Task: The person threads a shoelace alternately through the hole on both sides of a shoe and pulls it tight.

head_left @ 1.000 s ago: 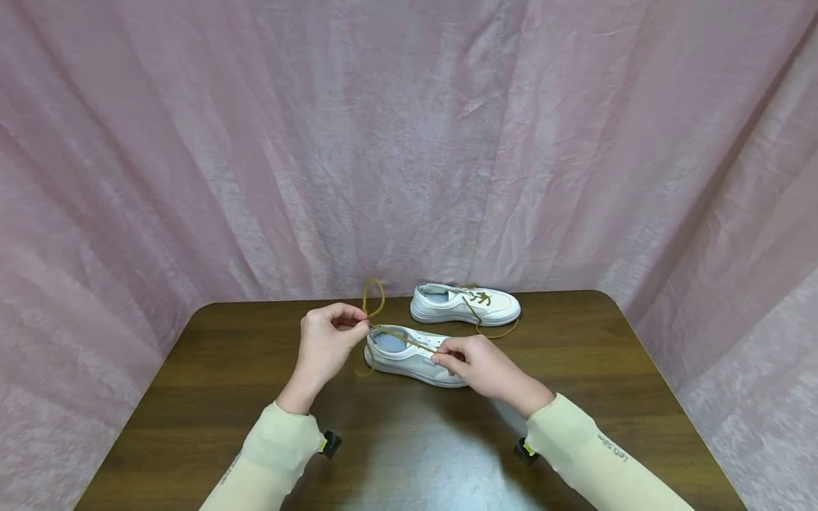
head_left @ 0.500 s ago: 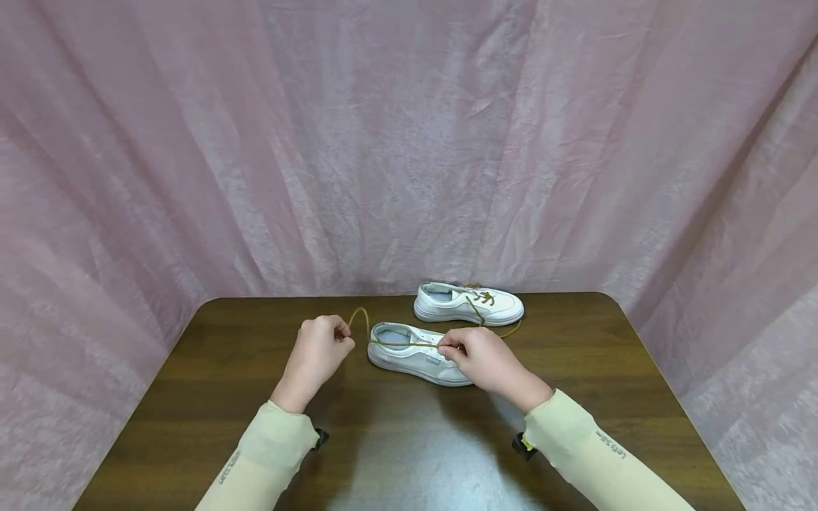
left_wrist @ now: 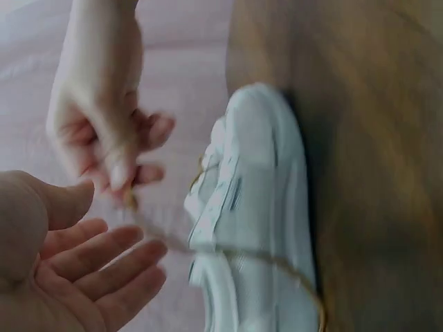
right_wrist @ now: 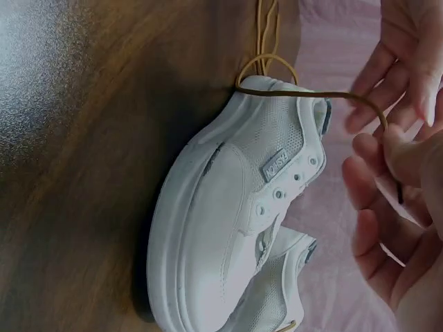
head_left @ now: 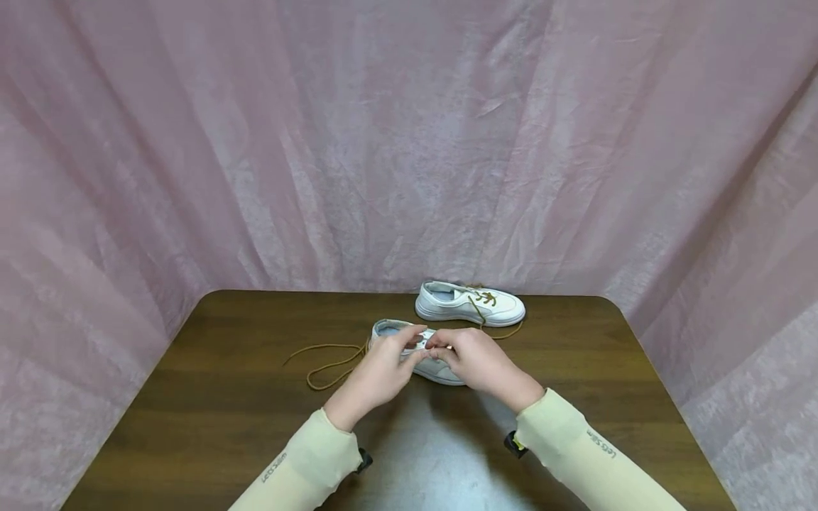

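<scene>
Right hand (head_left: 478, 356) pinching lace (right_wrist: 311, 93), shoe (head_left: 441, 372) pointing right

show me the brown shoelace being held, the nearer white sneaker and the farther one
Held brown shoelace (right_wrist: 315, 94): right wrist view, mid-strand.
Nearer white sneaker (right_wrist: 208, 228): right wrist view, side upper.
Farther white sneaker (head_left: 455, 309): head view, side upper.

Blocked above the near shoe (right_wrist: 214, 214) by left hand (head_left: 383, 365) and right hand (head_left: 479, 358), close together! Barred at its heel by lace (right_wrist: 308, 93) strung up to the right hand and looped out over tabletop (head_left: 607, 348). Hemmed in on its far side by far shoe (head_left: 447, 309), then curtain (head_left: 409, 142). Passable on its near side, low between the sleeves (head_left: 565, 436); likewise well out past its toe.
</scene>
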{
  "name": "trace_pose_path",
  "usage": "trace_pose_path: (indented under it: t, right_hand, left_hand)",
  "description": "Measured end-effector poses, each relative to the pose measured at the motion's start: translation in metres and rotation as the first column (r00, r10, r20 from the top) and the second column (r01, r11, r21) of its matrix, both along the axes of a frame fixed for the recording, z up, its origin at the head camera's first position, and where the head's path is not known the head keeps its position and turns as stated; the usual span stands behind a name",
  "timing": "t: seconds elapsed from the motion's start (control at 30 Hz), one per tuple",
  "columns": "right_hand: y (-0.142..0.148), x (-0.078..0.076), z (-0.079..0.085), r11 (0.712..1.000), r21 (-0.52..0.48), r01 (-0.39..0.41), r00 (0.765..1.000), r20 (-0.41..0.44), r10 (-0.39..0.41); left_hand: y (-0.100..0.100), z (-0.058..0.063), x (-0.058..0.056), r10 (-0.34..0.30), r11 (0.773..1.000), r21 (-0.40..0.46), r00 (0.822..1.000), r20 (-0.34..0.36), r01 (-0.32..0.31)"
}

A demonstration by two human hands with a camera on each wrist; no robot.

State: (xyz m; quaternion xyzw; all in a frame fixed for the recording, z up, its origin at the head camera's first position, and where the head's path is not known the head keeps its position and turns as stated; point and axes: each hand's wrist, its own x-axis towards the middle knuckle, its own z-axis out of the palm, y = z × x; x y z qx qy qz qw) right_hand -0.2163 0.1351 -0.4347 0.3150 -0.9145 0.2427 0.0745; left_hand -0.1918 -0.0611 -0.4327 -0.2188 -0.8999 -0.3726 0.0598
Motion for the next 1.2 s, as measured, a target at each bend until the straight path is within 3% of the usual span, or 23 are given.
trace_pose_path:
  t: [0.07,0.17,0.5,0.67,0.83,1.0,1.2]
  right_hand:
    - [0.000,0.001,-0.001,1.000,-0.015,0.017,0.999,-0.043,-0.018]
    - [0.001,0.002,-0.002,0.999,-0.026,0.043,0.995,-0.084,-0.046]
    - [0.009,0.000,-0.006,0.998,-0.069,0.004,0.999,-0.046,-0.007]
    - [0.024,-0.004,-0.011,0.995,-0.057,0.088,0.996,-0.012,-0.089]
    - [0.040,-0.006,-0.022,0.977,0.016,0.213,0.975,0.063,-0.213]
    - [0.043,-0.006,-0.035,0.967,0.101,0.233,0.965,0.100,-0.243]
    - [0.034,-0.008,-0.042,0.975,0.098,0.198,0.971,0.115,-0.209]
  left_hand:
    - [0.009,-0.002,0.000,-0.053,0.999,0.013,0.998,0.025,0.053]
    - [0.016,-0.006,-0.001,-0.068,0.998,-0.005,0.998,0.013,0.068]
    - [0.012,-0.014,-0.002,-0.004,0.995,-0.102,1.000,0.002,0.005]
    - [0.016,-0.019,-0.002,0.063,0.993,-0.098,0.997,-0.038,-0.067]
    - [0.019,-0.027,-0.002,0.150,0.978,-0.129,0.984,-0.091,-0.161]
    - [0.026,-0.035,-0.004,0.143,0.981,-0.115,0.984,-0.108,-0.155]
    - [0.036,-0.046,-0.007,0.134,0.988,-0.049,0.977,-0.166,-0.143]
